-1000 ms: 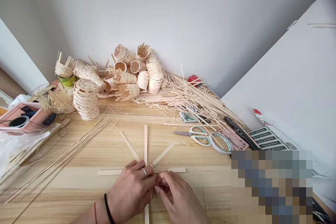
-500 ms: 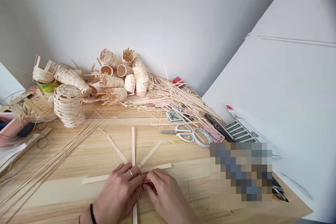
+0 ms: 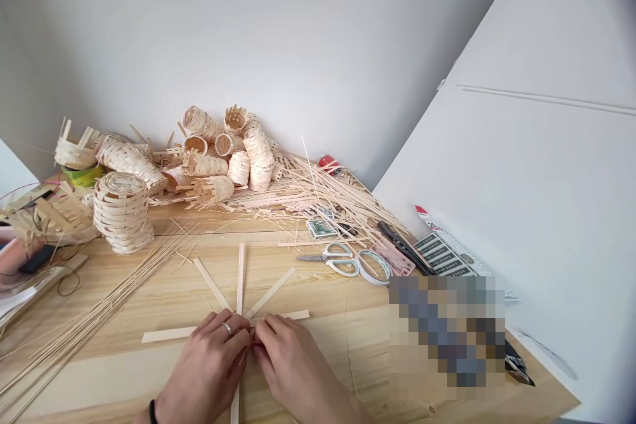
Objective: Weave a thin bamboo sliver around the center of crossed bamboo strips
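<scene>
Several flat bamboo strips [image 3: 240, 278] cross in a star on the table, their ends fanning out beyond my hands. Over the crossing, my left hand [image 3: 211, 361] has its fingers closed on the strips; it wears a ring and a dark wristband. My right hand [image 3: 293, 361] is pinched right beside it, fingertips almost touching the left ones. A thin bamboo strand shows faintly between the two hands, and most of it is hidden by the fingers. The middle of the star is covered as well.
Woven bamboo baskets [image 3: 122, 212] are heaped at the back left. A bundle of thin strands [image 3: 124, 281] runs along the left. White-handled scissors [image 3: 342, 258], a tape roll [image 3: 375, 267] and a dark-handled tool [image 3: 405, 248] lie to the right, near a blurred patch.
The whole view has shifted, so everything appears a little further left. My right fingertips have come closer to my left ones, and less of the thin strand shows.
</scene>
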Motion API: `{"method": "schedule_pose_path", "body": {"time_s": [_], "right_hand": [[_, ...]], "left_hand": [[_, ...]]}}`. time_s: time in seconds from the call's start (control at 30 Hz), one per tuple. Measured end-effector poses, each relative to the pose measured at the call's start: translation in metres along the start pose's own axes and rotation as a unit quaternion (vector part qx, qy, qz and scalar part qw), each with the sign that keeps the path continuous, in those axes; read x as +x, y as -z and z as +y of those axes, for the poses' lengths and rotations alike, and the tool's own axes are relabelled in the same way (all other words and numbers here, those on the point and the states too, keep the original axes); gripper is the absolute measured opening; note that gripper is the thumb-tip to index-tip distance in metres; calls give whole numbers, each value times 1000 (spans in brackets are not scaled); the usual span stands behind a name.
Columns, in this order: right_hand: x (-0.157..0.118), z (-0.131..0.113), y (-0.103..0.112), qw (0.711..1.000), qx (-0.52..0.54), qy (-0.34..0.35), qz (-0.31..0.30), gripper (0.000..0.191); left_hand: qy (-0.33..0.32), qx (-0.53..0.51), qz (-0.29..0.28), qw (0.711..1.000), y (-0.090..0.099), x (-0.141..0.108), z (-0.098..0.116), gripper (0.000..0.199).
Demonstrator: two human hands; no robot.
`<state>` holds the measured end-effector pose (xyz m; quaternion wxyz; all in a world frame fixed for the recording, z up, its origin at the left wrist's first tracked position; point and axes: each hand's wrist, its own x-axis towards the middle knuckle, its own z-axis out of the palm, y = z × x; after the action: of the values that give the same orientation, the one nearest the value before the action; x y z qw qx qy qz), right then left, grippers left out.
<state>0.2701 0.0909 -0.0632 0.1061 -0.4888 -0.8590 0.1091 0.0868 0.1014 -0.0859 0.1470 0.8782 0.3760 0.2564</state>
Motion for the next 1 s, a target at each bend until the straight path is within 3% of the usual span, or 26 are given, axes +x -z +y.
{"method": "schedule_pose_path", "body": {"time_s": [0.13, 0.47, 0.8, 1.0], "right_hand": [[3, 3, -8, 996, -68, 18, -53, 14], [17, 22, -15, 989, -66, 123, -55, 8], [5, 36, -9, 977, -38, 208, -4, 1], [0, 50, 5, 979, -7, 203, -3, 10]], "left_hand": [[1, 4, -6, 1000, -1, 0, -3, 27], [20, -51, 14, 998, 11, 2, -7, 25], [5, -89, -28, 996, 12, 11, -7, 20], [-1, -111, -90, 990, 16, 19, 0, 16]]}}
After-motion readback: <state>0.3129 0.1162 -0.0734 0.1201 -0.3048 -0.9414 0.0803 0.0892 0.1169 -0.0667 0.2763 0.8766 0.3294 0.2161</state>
